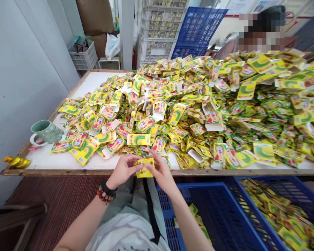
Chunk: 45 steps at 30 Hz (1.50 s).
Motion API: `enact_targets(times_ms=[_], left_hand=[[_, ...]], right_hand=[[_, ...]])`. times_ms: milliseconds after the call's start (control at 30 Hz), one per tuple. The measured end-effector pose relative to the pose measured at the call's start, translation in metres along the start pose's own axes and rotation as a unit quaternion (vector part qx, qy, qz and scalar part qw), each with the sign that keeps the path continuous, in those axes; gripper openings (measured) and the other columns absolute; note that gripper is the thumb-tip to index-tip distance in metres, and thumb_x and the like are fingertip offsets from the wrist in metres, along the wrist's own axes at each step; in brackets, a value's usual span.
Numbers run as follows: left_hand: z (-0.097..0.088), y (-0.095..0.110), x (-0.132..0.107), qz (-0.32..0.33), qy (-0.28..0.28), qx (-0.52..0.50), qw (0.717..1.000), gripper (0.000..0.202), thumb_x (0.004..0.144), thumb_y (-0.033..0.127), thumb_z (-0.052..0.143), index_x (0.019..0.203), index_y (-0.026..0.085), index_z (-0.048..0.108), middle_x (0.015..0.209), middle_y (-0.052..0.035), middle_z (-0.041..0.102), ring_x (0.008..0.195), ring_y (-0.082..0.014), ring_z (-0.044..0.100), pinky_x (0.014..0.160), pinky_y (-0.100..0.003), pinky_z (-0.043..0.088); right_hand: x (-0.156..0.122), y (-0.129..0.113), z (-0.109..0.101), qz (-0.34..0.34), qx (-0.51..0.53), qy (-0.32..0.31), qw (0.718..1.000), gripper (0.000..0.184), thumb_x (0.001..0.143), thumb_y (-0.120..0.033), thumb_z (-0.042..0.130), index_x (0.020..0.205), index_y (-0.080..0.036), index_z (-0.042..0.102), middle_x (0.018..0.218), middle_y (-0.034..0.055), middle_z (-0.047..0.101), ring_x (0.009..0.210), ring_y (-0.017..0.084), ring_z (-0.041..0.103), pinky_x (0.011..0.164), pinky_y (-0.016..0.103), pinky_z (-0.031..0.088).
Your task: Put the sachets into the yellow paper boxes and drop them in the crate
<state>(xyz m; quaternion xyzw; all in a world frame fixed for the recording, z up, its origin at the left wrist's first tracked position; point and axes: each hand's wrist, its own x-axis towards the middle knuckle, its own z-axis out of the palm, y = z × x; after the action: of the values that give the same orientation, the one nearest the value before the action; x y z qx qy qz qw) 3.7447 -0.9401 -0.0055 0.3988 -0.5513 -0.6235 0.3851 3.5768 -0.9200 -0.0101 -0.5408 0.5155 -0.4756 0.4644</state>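
At the table's near edge, both my hands hold one small yellow packet (146, 172) with a printed front. My left hand (124, 169) pinches its left side between thumb and fingers. On the other side, my right hand (161, 171) grips the upper right, thumb across the front. Whether the packet is a sachet or a small carton I cannot tell. Just beyond my fingers lies a heap of flat yellow-and-green cartons (138, 139), several with open white flaps. Shiny green and yellow sachets (264, 118) are mixed into the heap, mostly at the right.
A green mug (48, 130) and a small gold figurine (17, 162) stand at the table's left end. Below the edge are a blue crate (225, 212) with a few packets and another blue crate (285, 181) holding many. A person (227, 47) is behind the heap, near stacked crates (157, 45).
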Motion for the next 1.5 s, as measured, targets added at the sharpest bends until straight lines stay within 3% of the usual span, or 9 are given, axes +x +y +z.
enact_targets(times_ms=[133, 267, 333, 533, 633, 800, 1133, 1267, 1500], left_hand=[[-0.017, 0.001, 0.019, 0.026, 0.094, 0.104, 0.99, 0.044, 0.073, 0.047, 0.07, 0.101, 0.014, 0.066, 0.078, -0.0064, 0.07, 0.07, -0.0186, 0.065, 0.066, -0.029, 0.051], [-0.047, 0.003, 0.057, -0.018, 0.28, 0.347, 0.895, 0.031, 0.075, 0.045, 0.066, 0.085, 0.015, 0.063, 0.066, -0.0029, 0.061, 0.063, -0.0198, 0.06, 0.064, -0.031, 0.047], [-0.05, 0.006, 0.068, -0.002, 0.246, 0.42, 0.874, 0.022, 0.074, 0.037, 0.064, 0.067, 0.017, 0.057, 0.068, -0.0046, 0.061, 0.069, -0.0215, 0.06, 0.069, -0.034, 0.047], [-0.012, 0.025, 0.039, 0.285, 0.128, 0.315, 0.896, 0.025, 0.074, 0.017, 0.048, 0.057, 0.021, 0.03, 0.108, -0.0099, 0.066, 0.111, -0.0269, 0.055, 0.105, -0.048, 0.033], [0.001, 0.026, 0.024, 0.291, 0.055, 0.277, 0.914, 0.023, 0.076, 0.015, 0.044, 0.063, 0.022, 0.027, 0.085, -0.0074, 0.064, 0.1, -0.0255, 0.058, 0.103, -0.05, 0.034], [0.005, 0.003, 0.027, 0.287, -0.01, 0.387, 0.876, 0.032, 0.074, 0.022, 0.061, 0.097, 0.02, 0.04, 0.107, -0.0118, 0.051, 0.106, -0.0266, 0.049, 0.09, -0.042, 0.045], [0.023, -0.014, 0.014, 0.328, 0.085, 0.417, 0.843, 0.075, 0.074, 0.013, 0.062, 0.141, 0.018, 0.029, 0.128, -0.0151, 0.055, 0.119, -0.0275, 0.054, 0.099, -0.044, 0.048], [0.031, -0.029, 0.011, 0.345, 0.091, 0.427, 0.831, 0.081, 0.078, 0.013, 0.06, 0.148, 0.018, 0.022, 0.129, -0.0163, 0.057, 0.116, -0.0267, 0.057, 0.098, -0.043, 0.05], [0.028, -0.05, 0.007, 0.325, 0.21, 0.379, 0.841, 0.085, 0.084, 0.035, 0.065, 0.152, 0.017, 0.018, 0.127, -0.018, 0.059, 0.114, -0.0268, 0.06, 0.093, -0.041, 0.054]], right_hand=[[-0.01, 0.002, -0.011, 0.119, 0.132, -0.006, 0.984, 0.044, 0.066, -0.051, 0.077, 0.096, -0.019, 0.072, 0.082, 0.0044, 0.071, 0.07, 0.02, 0.064, 0.057, 0.032, 0.055], [-0.018, 0.006, -0.024, 0.071, 0.125, 0.138, 0.98, 0.039, 0.064, -0.047, 0.08, 0.088, -0.018, 0.073, 0.086, 0.0058, 0.072, 0.079, 0.021, 0.064, 0.07, 0.034, 0.055], [-0.021, 0.009, -0.027, 0.041, 0.108, 0.179, 0.977, 0.036, 0.067, -0.046, 0.079, 0.088, -0.017, 0.073, 0.087, 0.006, 0.072, 0.084, 0.021, 0.064, 0.078, 0.035, 0.053], [-0.025, 0.008, -0.027, 0.028, 0.162, 0.308, 0.937, 0.037, 0.065, -0.043, 0.08, 0.089, -0.017, 0.072, 0.086, 0.0047, 0.072, 0.082, 0.019, 0.064, 0.081, 0.035, 0.051], [-0.026, -0.002, -0.026, 0.027, 0.224, 0.32, 0.92, 0.035, 0.064, -0.04, 0.082, 0.088, -0.018, 0.071, 0.083, 0.0036, 0.071, 0.081, 0.018, 0.064, 0.079, 0.034, 0.053], [-0.027, -0.023, -0.013, -0.021, 0.265, 0.319, 0.91, 0.027, 0.069, -0.037, 0.079, 0.09, -0.022, 0.07, 0.087, 0.0028, 0.071, 0.086, 0.017, 0.065, 0.081, 0.034, 0.053], [-0.002, -0.046, -0.024, -0.144, -0.166, 0.064, 0.973, 0.016, 0.088, -0.028, 0.058, 0.097, -0.023, 0.07, 0.093, 0.0046, 0.067, 0.09, 0.019, 0.062, 0.08, 0.031, 0.049], [0.001, -0.052, -0.022, -0.112, -0.377, 0.014, 0.919, 0.022, 0.085, -0.016, 0.056, 0.098, -0.025, 0.071, 0.085, 0.0042, 0.062, 0.076, 0.018, 0.06, 0.066, 0.029, 0.043], [-0.005, -0.036, 0.013, -0.249, -0.471, 0.156, 0.832, 0.03, 0.092, -0.019, 0.052, 0.12, -0.021, 0.063, 0.096, 0.0068, 0.07, 0.09, 0.022, 0.059, 0.086, 0.039, 0.035]])
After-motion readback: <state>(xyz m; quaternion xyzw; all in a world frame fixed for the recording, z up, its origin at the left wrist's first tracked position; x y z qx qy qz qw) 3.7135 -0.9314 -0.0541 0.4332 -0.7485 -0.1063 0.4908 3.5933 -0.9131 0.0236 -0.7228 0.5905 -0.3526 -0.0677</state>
